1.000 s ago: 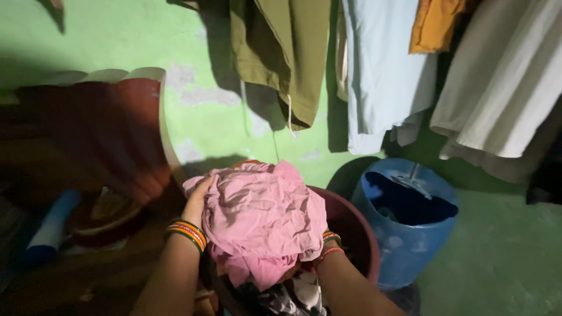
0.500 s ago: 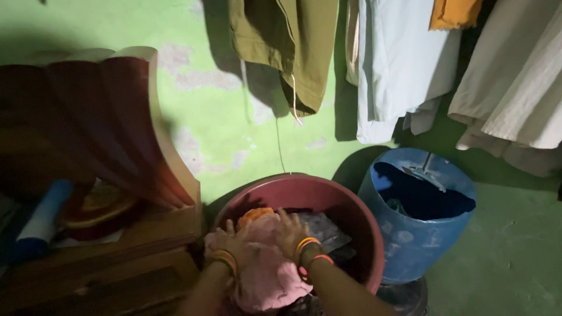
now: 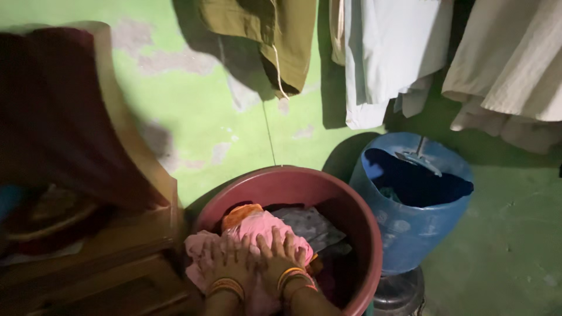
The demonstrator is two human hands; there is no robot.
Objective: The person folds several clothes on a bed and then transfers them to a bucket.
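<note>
A pink cloth (image 3: 257, 229) lies bunched in a large maroon tub (image 3: 328, 193) on top of other clothes, with an orange piece (image 3: 241, 212) and a grey garment (image 3: 310, 225) behind it. My left hand (image 3: 228, 260) and my right hand (image 3: 282, 254) rest flat on the pink cloth, side by side, fingers spread and pressing down. Both wrists wear coloured bangles. Part of the pink cloth hangs over the tub's near left rim.
A blue bucket (image 3: 410, 228) with a dark inside stands right of the tub. A wooden cabinet (image 3: 88, 246) with a dark red curtain is at left. Olive, pale blue and beige garments (image 3: 380, 58) hang on the green wall (image 3: 193, 117) behind.
The pink cloth, held up above the tub a second ago, has been lowered into it. Both hands have gone from gripping it to pressing flat on top.
</note>
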